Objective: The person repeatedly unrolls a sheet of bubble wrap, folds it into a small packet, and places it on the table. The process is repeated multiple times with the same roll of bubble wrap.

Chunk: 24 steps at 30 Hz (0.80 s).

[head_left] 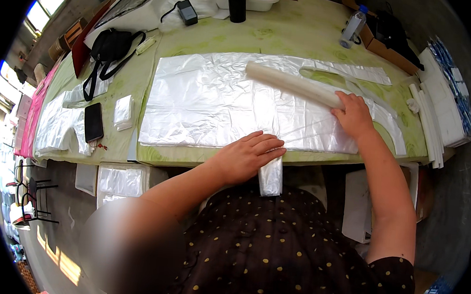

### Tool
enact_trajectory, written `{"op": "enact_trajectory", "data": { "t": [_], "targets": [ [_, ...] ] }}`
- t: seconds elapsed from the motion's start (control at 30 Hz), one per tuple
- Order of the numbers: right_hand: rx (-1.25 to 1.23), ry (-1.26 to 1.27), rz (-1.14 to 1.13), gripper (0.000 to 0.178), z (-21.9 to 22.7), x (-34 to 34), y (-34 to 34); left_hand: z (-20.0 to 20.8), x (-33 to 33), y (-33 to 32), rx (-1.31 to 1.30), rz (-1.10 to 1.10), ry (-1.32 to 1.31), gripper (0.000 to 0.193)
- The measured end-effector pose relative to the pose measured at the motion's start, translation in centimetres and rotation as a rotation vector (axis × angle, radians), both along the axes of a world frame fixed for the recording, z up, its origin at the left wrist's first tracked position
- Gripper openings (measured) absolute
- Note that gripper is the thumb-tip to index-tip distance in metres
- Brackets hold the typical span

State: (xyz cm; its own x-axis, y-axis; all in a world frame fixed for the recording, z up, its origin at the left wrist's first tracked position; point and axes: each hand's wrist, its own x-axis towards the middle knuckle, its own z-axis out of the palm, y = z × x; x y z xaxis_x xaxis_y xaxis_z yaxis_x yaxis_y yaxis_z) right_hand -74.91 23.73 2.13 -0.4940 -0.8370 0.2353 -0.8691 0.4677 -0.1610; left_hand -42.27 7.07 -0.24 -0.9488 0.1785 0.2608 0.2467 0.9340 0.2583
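Note:
A wide stack of thin clear plastic sheets (195,98), cut like bags or aprons with a curved opening at the right, lies spread over the table. My left hand (250,158) presses flat on it at the table's front edge, fingers stretched out. Under those fingers a narrow folded plastic strip (271,179) hangs over the edge towards me. My right hand (352,116) is closed around the right end of a long pale tube (289,85), which slants across the sheets with its far end to the left. The underside of the tube is hidden.
Left of the sheets lie a folded plastic stack (123,112), a black phone (93,122) and a black bag (111,51). At the back stand a dark cylinder (236,2) and a water bottle (353,27). White rolls (428,125) line the right edge.

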Motion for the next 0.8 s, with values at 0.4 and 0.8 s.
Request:
{"op": "enact_trajectory", "data": {
  "t": [0.4,0.8],
  "targets": [
    [-0.289,-0.285,0.591,0.051,-1.7,13.2,-0.8,-0.6,-0.2,-1.3,0.579,0.092,0.025,0.064],
    [-0.157,-0.749,-0.032,0.028,-1.4,14.0,-6.6,0.6,-1.8,-1.7,0.571,0.784,-0.065,0.077]
  ]
}}
